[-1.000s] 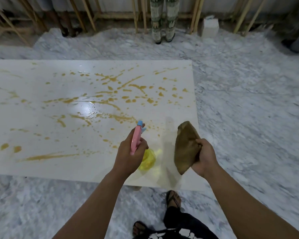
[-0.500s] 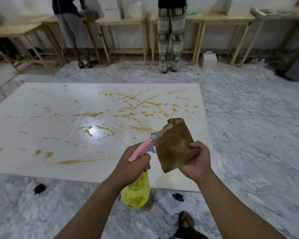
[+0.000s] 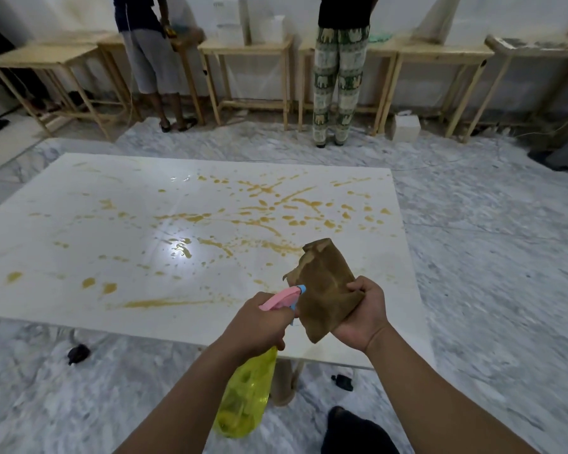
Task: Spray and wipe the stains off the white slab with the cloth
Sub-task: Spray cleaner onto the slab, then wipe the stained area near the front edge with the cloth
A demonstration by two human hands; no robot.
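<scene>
The white slab (image 3: pixel 79 224) lies low over the marble floor, spattered with orange-yellow stains (image 3: pixel 266 221) mostly across its middle and right. My left hand (image 3: pixel 256 326) grips a yellow spray bottle (image 3: pixel 246 394) with a pink head, its blue nozzle touching or nearly touching the cloth. My right hand (image 3: pixel 361 316) holds a brown cloth (image 3: pixel 325 286) up above the slab's near right corner, just in front of the nozzle.
Two people (image 3: pixel 338 77) stand at wooden tables (image 3: pixel 250 50) along the far wall. A white block (image 3: pixel 405 127) sits on the floor at the back right. Small dark objects (image 3: pixel 78 352) lie on the floor by the slab's near edge. My foot (image 3: pixel 348 427) is below.
The view has tilted up, showing the far wall. The spray bottle has swung from pointing at the slab toward the cloth, and the cloth has come closer to the nozzle.
</scene>
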